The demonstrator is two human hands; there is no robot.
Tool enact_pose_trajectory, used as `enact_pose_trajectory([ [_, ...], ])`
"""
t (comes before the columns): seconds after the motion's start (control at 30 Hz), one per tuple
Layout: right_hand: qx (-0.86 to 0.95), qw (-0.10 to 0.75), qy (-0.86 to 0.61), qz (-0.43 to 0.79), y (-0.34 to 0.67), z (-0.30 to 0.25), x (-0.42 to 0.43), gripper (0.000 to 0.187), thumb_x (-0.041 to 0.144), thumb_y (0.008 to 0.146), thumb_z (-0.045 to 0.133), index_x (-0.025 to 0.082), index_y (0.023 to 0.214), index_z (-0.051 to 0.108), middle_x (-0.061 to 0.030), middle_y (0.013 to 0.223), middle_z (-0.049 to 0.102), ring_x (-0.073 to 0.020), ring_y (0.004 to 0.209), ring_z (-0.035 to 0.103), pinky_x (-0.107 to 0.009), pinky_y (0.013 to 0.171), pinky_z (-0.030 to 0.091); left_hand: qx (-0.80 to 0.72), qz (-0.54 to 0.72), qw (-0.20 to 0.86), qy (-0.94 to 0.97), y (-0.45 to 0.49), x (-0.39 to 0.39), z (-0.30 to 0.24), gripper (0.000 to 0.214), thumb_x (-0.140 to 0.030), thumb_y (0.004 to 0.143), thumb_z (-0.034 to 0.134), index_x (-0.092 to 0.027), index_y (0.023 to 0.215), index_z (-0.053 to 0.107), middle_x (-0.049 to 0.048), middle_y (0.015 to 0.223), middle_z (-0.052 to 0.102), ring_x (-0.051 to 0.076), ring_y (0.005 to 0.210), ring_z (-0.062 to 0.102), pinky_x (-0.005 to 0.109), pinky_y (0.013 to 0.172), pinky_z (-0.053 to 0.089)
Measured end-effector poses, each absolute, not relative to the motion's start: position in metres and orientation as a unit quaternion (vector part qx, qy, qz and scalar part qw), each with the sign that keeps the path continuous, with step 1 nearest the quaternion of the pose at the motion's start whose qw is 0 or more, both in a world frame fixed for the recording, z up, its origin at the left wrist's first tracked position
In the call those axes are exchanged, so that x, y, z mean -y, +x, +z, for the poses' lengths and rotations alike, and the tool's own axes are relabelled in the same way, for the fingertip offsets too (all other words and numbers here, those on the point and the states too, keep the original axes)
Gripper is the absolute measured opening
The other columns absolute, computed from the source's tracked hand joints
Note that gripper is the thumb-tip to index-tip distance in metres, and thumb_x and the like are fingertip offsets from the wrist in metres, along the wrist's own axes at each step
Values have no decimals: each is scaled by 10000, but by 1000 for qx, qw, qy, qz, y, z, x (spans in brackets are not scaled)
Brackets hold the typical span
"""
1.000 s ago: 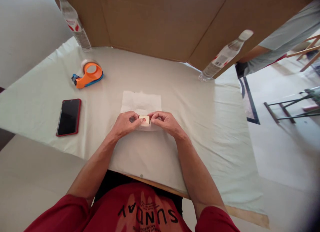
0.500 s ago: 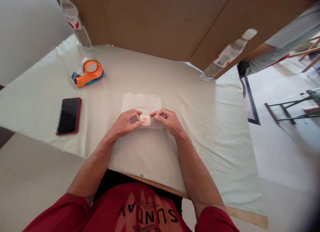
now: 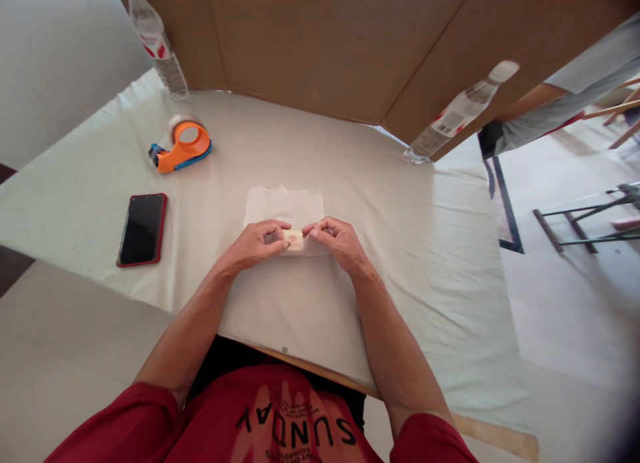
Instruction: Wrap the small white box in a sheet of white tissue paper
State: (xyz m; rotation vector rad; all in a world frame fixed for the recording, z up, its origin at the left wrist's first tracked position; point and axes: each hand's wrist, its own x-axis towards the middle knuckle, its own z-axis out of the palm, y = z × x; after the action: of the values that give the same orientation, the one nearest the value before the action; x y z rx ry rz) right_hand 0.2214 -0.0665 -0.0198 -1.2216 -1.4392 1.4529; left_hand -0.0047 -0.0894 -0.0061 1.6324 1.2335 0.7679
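A small cream-coloured flat packet [image 3: 293, 240] with a faint reddish print lies between my two hands, over a white sheet of tissue-like paper [image 3: 285, 206]. My left hand [image 3: 261, 242] pinches the packet's left side between thumb and fingers. At its upper right corner, the thumb and forefinger of my right hand [image 3: 334, 240] are pressed together. The fingertips hide whether that hand grips the packet's edge or something thin beside it. Below the packet, the paper's lower part shows around my fingers.
To the left lie a phone [image 3: 143, 230] with a red case and an orange tape dispenser [image 3: 185, 146]. A brown cardboard panel [image 3: 310, 50] stands at the back, with water bottles [image 3: 167, 66] [image 3: 457, 116] at both sides. A person's arm [image 3: 533, 103] shows behind it at right.
The whole view has shifted slightly. My left hand and the packet sit a little further right, closer to my right hand; both hands keep nearly the same pose.
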Motion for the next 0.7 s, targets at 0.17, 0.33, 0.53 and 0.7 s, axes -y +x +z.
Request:
enact_pose_trajectory([
  [0.17,556,369,-475,574,221,-19,67,229,411,765,721,207,712,629,-48,972,770,-193,891,675,-330,820,487,-496,329,468,653,0,90,-7,167,-326,796,636,-183,712,622,91,1232,717,238,1108,667,359,959,490],
  [0.33,556,374,-475,571,220,-18,68,240,417,758,724,207,700,626,-47,957,775,-180,854,661,-310,784,477,-500,343,465,646,1,91,-8,212,-367,804,655,-177,714,622,94,1181,734,219,1043,676,313,870,494],
  [0.53,550,375,-470,580,222,-21,68,280,452,759,739,208,698,617,-46,955,777,-176,804,650,-299,734,475,-506,346,464,640,0,91,-9,251,-371,809,670,-169,680,595,93,1145,748,203,986,687,290,841,491],
  [0.7,553,354,-474,587,224,-23,67,303,473,744,745,203,698,615,-53,957,773,-173,790,640,-289,709,466,-499,352,466,640,1,90,-11,262,-371,799,682,-167,661,593,96,1098,758,207,989,690,286,837,479],
])
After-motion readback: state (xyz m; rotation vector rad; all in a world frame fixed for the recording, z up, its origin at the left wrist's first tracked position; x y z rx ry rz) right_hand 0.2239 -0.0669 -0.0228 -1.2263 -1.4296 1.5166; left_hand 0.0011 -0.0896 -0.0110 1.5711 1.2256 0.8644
